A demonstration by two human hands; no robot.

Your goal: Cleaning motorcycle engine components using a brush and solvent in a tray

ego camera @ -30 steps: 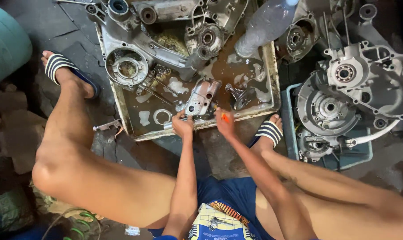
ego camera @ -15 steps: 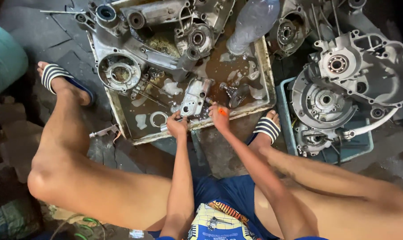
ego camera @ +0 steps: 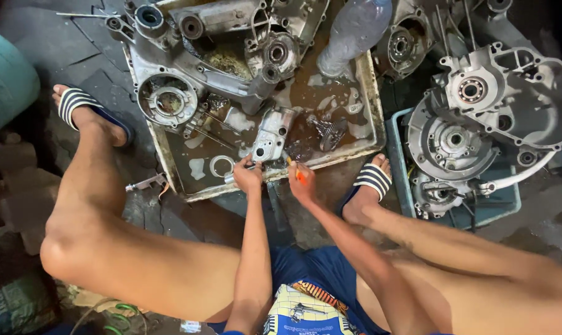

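Observation:
My left hand (ego camera: 249, 178) grips the lower end of a small grey metal engine part (ego camera: 270, 134) that stands in a shallow metal tray (ego camera: 169, 167) of dirty liquid. Just to its right, my right hand (ego camera: 301, 182) is closed around an orange-handled tool (ego camera: 298, 174) whose tip points at the base of the part. Both hands hover at the tray's near edge, between my knees. A large aluminium engine case (ego camera: 222, 56) lies across the tray's far half.
A clear plastic bottle (ego camera: 354, 28) lies at the tray's far right. A blue crate (ego camera: 498, 205) at right holds several engine covers, with another case (ego camera: 510, 93) above it. My sandalled feet (ego camera: 76, 105) (ego camera: 371, 180) flank the tray. A teal drum (ego camera: 5, 87) stands far left.
The view has drifted, so the tray sits slightly lower and to the right. Both hands stay at the small part; the right hand has edged a little nearer to it.

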